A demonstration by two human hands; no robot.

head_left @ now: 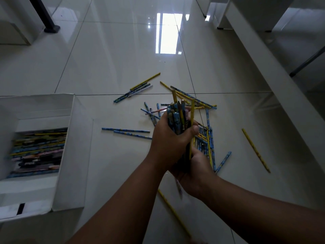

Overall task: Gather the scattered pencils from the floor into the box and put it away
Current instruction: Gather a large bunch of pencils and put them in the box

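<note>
forearms come in from the bottom edge. one loose yellow pencil lies on the floor beneath them, nearest of the strays. right hand has its fingers curled round the lower end of a pencil bundle. left hand is wrapped round the upper part, thumb clamped across the front. bundle stands roughly upright above the floor, tips uneven, and a yellow straggler rides proud on its right side.

box sits open on the floor to the left, well apart from the hands, with a layer of pencils lying flat and parallel inside.

step in hand, as i read it: squaring the bundle before it goes to the box. to do it well: grip tight at both ends, tap the tips level and pull the straggler in. then turn the bundle to match the lie of the layer and lower it in — dropping it risks crossed pencils or bounce-outs.

plenty not yet gathered: a heap just beyond the hands, two blue ones to the left, a lone yellow one off right, a small group farther out. past that — glossy tile, a black leg far left, white furniture along the right.
</note>
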